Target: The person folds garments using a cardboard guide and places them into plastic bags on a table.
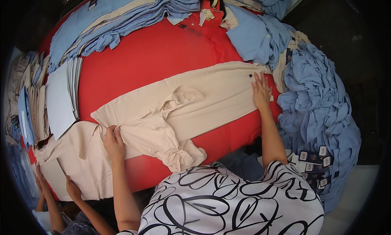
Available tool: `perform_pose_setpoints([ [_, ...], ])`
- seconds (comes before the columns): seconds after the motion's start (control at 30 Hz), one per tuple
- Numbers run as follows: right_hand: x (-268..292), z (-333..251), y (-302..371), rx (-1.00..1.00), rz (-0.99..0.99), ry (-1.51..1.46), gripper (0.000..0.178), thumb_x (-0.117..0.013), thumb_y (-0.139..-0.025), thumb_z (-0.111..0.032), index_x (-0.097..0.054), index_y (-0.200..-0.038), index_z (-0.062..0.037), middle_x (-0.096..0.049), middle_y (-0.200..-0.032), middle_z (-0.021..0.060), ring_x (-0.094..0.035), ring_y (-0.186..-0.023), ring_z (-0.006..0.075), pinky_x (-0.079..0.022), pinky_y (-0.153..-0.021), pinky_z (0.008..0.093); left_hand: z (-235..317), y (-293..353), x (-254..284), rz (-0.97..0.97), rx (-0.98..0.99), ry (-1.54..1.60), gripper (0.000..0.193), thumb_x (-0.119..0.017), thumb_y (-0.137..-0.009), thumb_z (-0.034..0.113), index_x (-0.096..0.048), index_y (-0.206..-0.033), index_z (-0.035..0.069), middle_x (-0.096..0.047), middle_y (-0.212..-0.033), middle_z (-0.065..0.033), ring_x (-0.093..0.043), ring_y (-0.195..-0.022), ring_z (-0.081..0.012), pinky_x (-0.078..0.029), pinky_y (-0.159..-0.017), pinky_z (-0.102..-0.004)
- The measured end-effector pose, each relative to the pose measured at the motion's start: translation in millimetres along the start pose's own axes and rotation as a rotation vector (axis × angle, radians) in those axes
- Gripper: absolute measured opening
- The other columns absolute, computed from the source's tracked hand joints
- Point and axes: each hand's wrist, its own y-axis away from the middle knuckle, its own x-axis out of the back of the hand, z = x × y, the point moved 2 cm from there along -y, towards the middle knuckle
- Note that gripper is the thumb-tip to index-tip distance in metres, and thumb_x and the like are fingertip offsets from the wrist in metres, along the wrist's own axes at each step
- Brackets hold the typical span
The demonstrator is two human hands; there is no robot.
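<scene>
Head view: beige garment [195, 100] lies spread across the red worktop [150, 56]; left hand [113, 144] pinches a fold at its near-left end, grip closed; right hand [261, 91] presses flat, fingers open, near the worktop's right edge; blue garments [317, 109] heaped beside.

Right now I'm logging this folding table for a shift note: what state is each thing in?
Beige garment: spread flat across the red table, sleeve bunched.
Left hand: pinching the garment's edge.
Right hand: pressed flat on the garment.
Blue garments: heaped loose at the right.
Blue and beige garments: stacked folded at the far edge.
White boards: stacked at the left.
</scene>
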Motion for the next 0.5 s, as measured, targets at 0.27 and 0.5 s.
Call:
perform_pose_setpoints([
  [0.27, 20, -6, -59, -0.041, 0.179, 0.005, 0.033, -0.068, -0.088, -0.037, -0.066, -0.112, -0.0155, -0.053, -0.127, 0.0107, -0.047, -0.118, 0.0347, -0.037, -0.098, 0.0522, 11, -23, -13, 0.014, 0.063, 0.075, 0.02, -0.061, -0.096, 0.019, -0.062, -0.091, 0.0, -0.067, -0.081, -0.0177, -0.063, -0.073, -0.033, -0.049, -0.068, -0.038],
  [0.5, 67, 20, -67, -0.033, 0.123, -0.574, 0.029, -0.077, -0.081, -0.03, -0.069, -0.087, -0.0031, -0.061, -0.089, 0.0136, -0.059, -0.077, 0.0271, -0.048, -0.069, 0.0384, -7, -14, -11, 0.07, 0.082, 0.078, 0.023, -0.062, -0.096, 0.021, -0.062, -0.087, 0.0, -0.065, -0.076, -0.0169, -0.06, -0.065, -0.0308, -0.047, -0.062, -0.037],
])
